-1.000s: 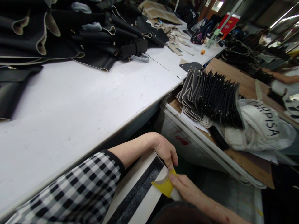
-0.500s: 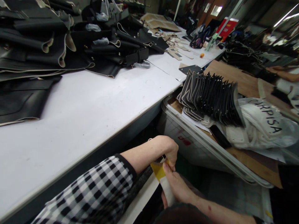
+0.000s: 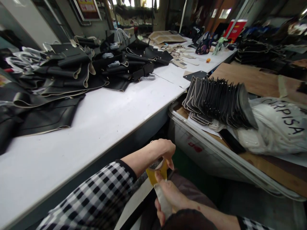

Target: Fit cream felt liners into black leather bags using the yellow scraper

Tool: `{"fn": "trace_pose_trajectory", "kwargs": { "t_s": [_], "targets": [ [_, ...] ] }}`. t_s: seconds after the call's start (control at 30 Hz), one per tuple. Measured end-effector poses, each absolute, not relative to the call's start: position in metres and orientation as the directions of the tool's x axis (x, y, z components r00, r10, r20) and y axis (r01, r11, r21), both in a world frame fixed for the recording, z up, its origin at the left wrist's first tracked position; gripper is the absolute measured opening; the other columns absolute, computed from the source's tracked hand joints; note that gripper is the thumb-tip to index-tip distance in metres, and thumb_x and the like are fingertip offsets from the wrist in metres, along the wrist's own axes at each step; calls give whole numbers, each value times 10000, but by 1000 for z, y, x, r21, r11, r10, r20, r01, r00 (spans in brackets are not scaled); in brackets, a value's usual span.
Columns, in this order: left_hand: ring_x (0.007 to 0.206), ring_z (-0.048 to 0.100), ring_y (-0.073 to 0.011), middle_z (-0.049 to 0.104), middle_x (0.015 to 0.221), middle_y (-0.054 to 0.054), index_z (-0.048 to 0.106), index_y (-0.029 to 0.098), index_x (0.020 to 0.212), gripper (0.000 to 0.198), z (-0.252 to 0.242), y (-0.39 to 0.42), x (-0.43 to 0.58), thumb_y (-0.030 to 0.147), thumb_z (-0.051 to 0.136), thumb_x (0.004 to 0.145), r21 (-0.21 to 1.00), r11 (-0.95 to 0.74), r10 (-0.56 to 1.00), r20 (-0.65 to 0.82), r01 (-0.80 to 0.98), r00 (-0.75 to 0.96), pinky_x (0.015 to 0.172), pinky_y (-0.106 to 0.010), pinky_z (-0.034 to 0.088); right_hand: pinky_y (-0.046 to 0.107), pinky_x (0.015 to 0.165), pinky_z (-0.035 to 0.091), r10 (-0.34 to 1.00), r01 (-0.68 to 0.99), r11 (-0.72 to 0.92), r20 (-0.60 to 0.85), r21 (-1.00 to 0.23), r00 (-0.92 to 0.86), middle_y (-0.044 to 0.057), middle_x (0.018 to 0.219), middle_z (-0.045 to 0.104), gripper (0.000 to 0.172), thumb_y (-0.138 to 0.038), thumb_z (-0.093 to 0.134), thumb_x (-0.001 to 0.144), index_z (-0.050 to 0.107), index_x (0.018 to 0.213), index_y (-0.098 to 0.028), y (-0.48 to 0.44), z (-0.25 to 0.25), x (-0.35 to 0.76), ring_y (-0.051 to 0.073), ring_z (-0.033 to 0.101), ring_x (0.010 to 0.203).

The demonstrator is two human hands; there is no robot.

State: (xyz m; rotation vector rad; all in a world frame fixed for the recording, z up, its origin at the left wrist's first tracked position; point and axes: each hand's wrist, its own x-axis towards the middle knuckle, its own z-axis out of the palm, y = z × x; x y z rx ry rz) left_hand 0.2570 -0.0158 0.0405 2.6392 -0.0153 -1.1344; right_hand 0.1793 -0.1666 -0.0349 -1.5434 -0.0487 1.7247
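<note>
Pinching a yellow strip [image 3: 157,174] below the white table [image 3: 100,124] edge: left hand [image 3: 161,151] nips its top end, right hand [image 3: 168,199] closed around the pale lower length. Judged thin, light, floppy, likely tacky; best held by the ends. Stacked black panels [image 3: 216,100] well apart.

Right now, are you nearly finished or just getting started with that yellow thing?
Probably partway. A row of black pieces already stands on the side table, which looks done. In hand: the left hand and right hand pinch a yellow strip below the table edge. A black pile waits on the white table.
</note>
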Motion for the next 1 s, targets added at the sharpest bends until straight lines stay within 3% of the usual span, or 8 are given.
{"fn": "trace_pose_trajectory", "kwargs": {
  "t_s": [0.13, 0.23, 0.4, 0.53, 0.7, 1.0],
  "targets": [
    [938, 668, -267, 745, 1044, -58, 775, 257, 942, 460, 38, -12, 258, 558, 804, 596, 263, -960, -133, -724, 92, 677, 718, -305, 504, 216, 388, 287, 673, -355, -693, -740, -628, -5, 19, 442, 529, 598, -734, 520, 768, 603, 589, -170, -202, -40, 184, 100, 425, 369],
    [946, 665, -235, 753, 1025, -11, 773, 295, 948, 379, 32, -6, 259, 519, 787, 642, 327, -940, -187, -725, 92, 663, 723, -277, 481, 223, 453, 310, 758, -359, -554, -634, -751, 157, 17, 514, 569, 522, -674, 657, 682, 694, 631, -155, -231, -43, 196, 89, 430, 444],
    [964, 665, -227, 745, 1070, -3, 763, 298, 1004, 390, 25, 2, 263, 485, 784, 662, 377, -921, -234, -739, 99, 632, 766, -271, 478, 246, 462, 333, 558, -466, -380, -600, -799, 573, -42, 413, 457, 536, -679, 693, 647, 637, 736, -153, -232, -44, 229, 103, 416, 400],
    [977, 666, -206, 743, 1079, 17, 750, 303, 1046, 396, 23, 8, 267, 449, 782, 679, 428, -894, -278, -759, 130, 588, 802, -241, 483, 231, 446, 330, 542, -515, -177, -520, -839, 661, -80, 470, 458, 610, -644, 732, 651, 578, 976, -151, -202, -54, 235, 95, 402, 424],
    [972, 666, -169, 749, 1051, 42, 706, 301, 1143, 410, 22, 16, 269, 349, 750, 738, 482, -864, -334, -764, 145, 552, 808, -198, 483, 230, 421, 355, 593, -473, -162, -468, -866, 655, -73, 467, 416, 467, -621, 656, 773, 478, 694, -197, -188, -85, 219, 85, 393, 417],
    [1025, 659, -229, 739, 1091, -4, 744, 297, 1069, 373, 32, 12, 272, 354, 754, 701, 414, -904, -279, -754, 102, 594, 814, -253, 485, 231, 410, 358, 523, -513, -208, -538, -833, 662, -64, 442, 422, 509, -639, 715, 697, 490, 621, -189, -183, -91, 225, 81, 394, 400]
  ]
}}
